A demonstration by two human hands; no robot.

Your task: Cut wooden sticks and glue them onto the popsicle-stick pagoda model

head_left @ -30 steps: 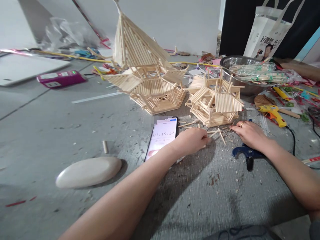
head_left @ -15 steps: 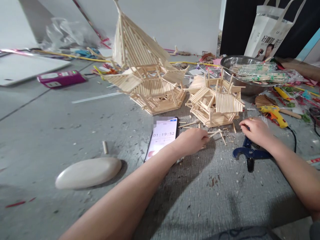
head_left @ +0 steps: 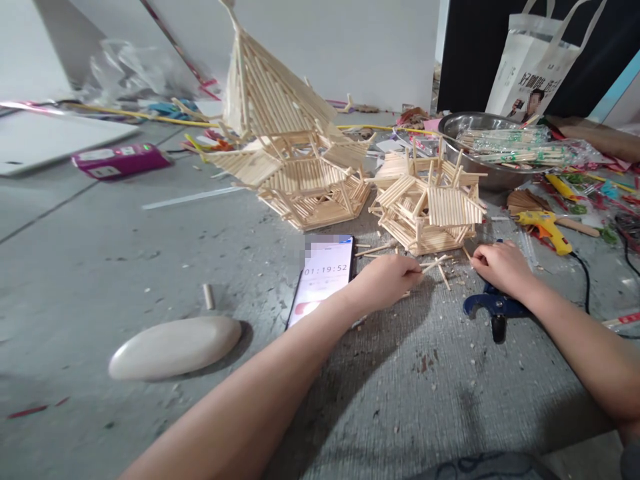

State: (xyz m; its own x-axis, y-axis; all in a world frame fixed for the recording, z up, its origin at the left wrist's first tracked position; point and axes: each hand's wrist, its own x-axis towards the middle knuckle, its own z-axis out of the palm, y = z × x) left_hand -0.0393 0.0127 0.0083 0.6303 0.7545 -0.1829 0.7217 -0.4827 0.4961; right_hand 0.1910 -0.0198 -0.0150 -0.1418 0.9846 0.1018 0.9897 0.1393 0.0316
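1. L hand (head_left: 387,280) pinched tight w/ thin stick (head_left: 434,265) in fingers, just in front of small stick model (head_left: 453,207)
2. R hand (head_left: 505,268): fingertips at another stick (head_left: 467,254), palm over blue cutter (head_left: 495,307); can't tell if gripped
3. Big model (head_left: 300,175), L of small one: looks mostly done, tall pointed roof (head_left: 270,87) above, can't tell if fixed
4. Small model: looks part-built, some slanted panels on, upper posts bare
5. Loose sticks (head_left: 373,251) on floor, unattached
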